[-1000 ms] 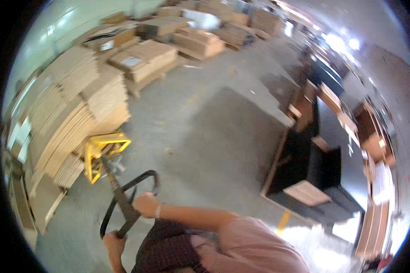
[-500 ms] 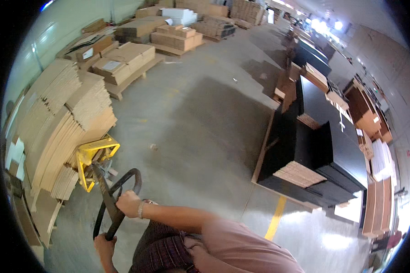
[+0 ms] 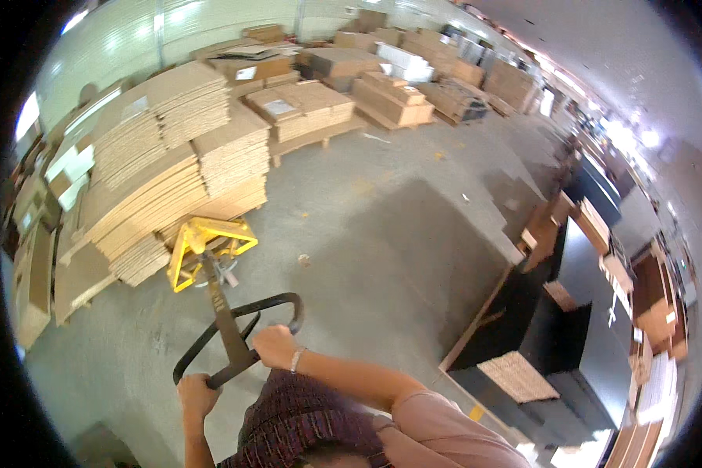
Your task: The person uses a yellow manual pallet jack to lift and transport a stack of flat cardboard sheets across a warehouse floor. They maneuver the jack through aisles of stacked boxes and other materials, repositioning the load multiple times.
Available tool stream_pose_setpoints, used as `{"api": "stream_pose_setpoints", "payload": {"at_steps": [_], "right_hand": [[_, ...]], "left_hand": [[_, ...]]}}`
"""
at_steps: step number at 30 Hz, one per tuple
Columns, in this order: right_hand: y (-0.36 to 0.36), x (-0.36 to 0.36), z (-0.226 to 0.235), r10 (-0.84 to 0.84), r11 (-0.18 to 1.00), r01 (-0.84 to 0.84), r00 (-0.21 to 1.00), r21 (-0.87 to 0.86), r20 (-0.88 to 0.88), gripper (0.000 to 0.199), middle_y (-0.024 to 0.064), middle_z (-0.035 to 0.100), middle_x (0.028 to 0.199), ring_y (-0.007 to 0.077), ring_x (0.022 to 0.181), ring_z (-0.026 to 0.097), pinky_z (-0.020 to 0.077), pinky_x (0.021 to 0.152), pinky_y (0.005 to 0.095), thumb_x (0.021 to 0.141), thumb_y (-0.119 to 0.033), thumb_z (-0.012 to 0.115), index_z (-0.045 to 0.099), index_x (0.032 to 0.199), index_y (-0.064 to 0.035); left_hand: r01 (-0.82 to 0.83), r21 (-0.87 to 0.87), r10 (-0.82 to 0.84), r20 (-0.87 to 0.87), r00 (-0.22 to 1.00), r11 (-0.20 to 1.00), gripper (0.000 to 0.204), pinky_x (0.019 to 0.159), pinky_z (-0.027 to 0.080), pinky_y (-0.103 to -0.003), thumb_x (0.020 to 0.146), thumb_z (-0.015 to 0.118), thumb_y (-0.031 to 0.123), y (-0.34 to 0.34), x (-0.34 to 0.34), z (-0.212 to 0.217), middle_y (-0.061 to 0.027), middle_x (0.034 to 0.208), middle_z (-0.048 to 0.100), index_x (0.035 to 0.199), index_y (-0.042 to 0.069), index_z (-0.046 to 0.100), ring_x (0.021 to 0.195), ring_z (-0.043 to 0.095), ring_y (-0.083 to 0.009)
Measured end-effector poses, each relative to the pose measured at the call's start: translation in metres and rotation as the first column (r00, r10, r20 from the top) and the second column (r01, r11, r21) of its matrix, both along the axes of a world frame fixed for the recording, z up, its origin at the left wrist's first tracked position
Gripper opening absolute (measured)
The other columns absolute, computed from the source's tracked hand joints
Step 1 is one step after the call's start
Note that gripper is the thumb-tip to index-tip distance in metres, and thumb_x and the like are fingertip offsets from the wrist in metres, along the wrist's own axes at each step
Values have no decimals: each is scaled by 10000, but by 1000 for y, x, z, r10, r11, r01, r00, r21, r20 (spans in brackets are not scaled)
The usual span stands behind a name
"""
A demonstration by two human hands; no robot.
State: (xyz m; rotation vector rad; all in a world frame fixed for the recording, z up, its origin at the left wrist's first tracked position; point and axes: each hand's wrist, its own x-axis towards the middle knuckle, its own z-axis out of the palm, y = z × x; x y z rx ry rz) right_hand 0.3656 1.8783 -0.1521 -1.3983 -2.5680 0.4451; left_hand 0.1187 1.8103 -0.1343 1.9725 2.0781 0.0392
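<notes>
Both my hands are closed on the black loop handle (image 3: 197, 348) of a yellow pallet jack (image 3: 200, 232). My left hand (image 3: 199, 396) wraps the handle's near left corner. On its right side, close to where the shaft joins, sits my right hand (image 3: 275, 347), a bracelet on that wrist. The jack's shaft slopes away from me to its yellow frame, which stands against a tall stack of brown boards (image 3: 144, 195). The jack's forks are hidden by the load.
Beyond the load, more pallets of flat cartons (image 3: 308, 105) line the pale wall. To my right is a pallet of black panels (image 3: 542, 327) with raw board edges. Grey floor (image 3: 366, 257) runs between the two rows, darkened by a broad shadow.
My view has swung left, so the jack, boards and panels sit further right in the picture. Both hands have kept their hold on the handle, which now lies more crosswise before me.
</notes>
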Motion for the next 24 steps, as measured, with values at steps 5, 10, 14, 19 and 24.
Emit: {"api": "stream_pose_setpoints", "payload": {"at_steps": [5, 10, 14, 19, 24], "right_hand": [[20, 25, -4, 136, 989, -135, 991, -57, 9, 101, 156, 664, 711, 343, 731, 677, 525, 640, 471, 698, -121, 649, 687, 752, -44], [57, 67, -8, 330, 939, -331, 944, -92, -19, 110, 171, 649, 696, 364, 707, 663, 519, 646, 488, 717, -132, 628, 655, 747, -29], [92, 115, 4, 432, 891, -433, 901, -135, -39, 128, 184, 646, 712, 388, 720, 653, 510, 638, 502, 724, -148, 630, 648, 757, -25], [142, 165, 7, 542, 827, -520, 839, -211, 55, 195, 209, 655, 776, 398, 760, 651, 505, 675, 509, 767, -204, 647, 652, 792, -11], [173, 197, 9, 598, 794, -577, 799, -192, 70, 147, 198, 665, 776, 390, 806, 655, 507, 723, 500, 759, -151, 629, 658, 791, -10]], "left_hand": [[-40, -32, 40, 7, 999, 999, 257, 709, 507, -458, 680, 744, 329, 4, 17, -9, -159, 727, 673, 730, 77, 733, 741, 652, -345], [-122, -93, 118, -47, 992, 988, 269, 723, 504, -448, 703, 657, 355, 20, 65, -2, -155, 751, 679, 739, 102, 740, 765, 654, -355], [-178, -49, 169, -153, 974, 983, 185, 668, 516, -446, 660, 679, 333, 30, 114, -15, -111, 686, 669, 696, 159, 732, 707, 659, -337], [-272, -89, 258, -143, 955, 958, 189, 736, 501, -420, 672, 663, 305, 57, 189, 0, -100, 701, 678, 715, 135, 733, 738, 669, -316], [-357, -61, 348, -118, 930, 932, 155, 731, 500, -406, 647, 654, 255, 74, 232, -3, -97, 677, 669, 715, 140, 735, 705, 666, -301]]}}
